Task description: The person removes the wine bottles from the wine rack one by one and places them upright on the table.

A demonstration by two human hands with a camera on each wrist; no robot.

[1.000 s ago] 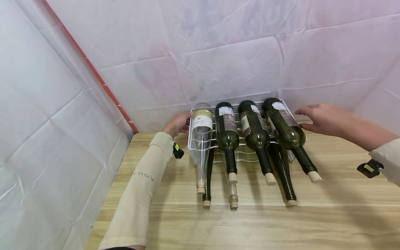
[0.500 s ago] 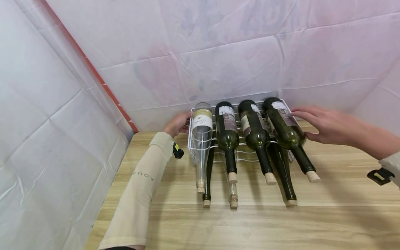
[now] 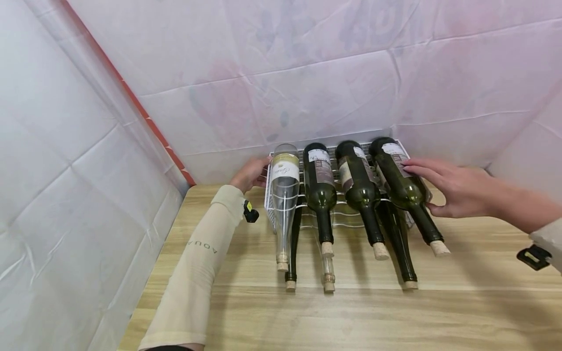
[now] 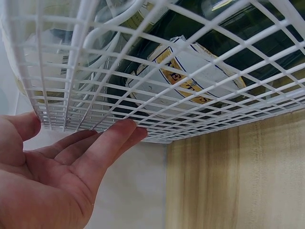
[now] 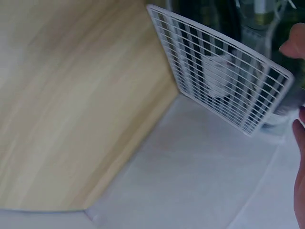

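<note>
A white wire wine rack (image 3: 347, 222) holds several corked bottles lying with their necks forward. On the upper level, a clear bottle (image 3: 284, 195) is at the left, two dark green wine bottles (image 3: 322, 195) lie in the middle, and another green wine bottle (image 3: 406, 187) is rightmost. My left hand (image 3: 249, 175) rests against the rack's left side; the left wrist view shows its rather straight fingers (image 4: 102, 148) touching the mesh. My right hand (image 3: 461, 189) reaches over the rightmost bottle, fingers on its label and thumb beside its shoulder. The right wrist view shows only part of this hand (image 5: 298, 43).
Lower-level bottles (image 3: 397, 243) jut out below, their corks above the wooden table (image 3: 333, 321). White sheeting (image 3: 307, 87) hangs right behind the rack, and more sheeting (image 3: 83, 195) closes the left side. A red strip (image 3: 147, 119) runs down that corner.
My right hand has moved left from beside the rack onto the rightmost green bottle. My left hand stays at the rack's side, and the bottles look hardly moved.
</note>
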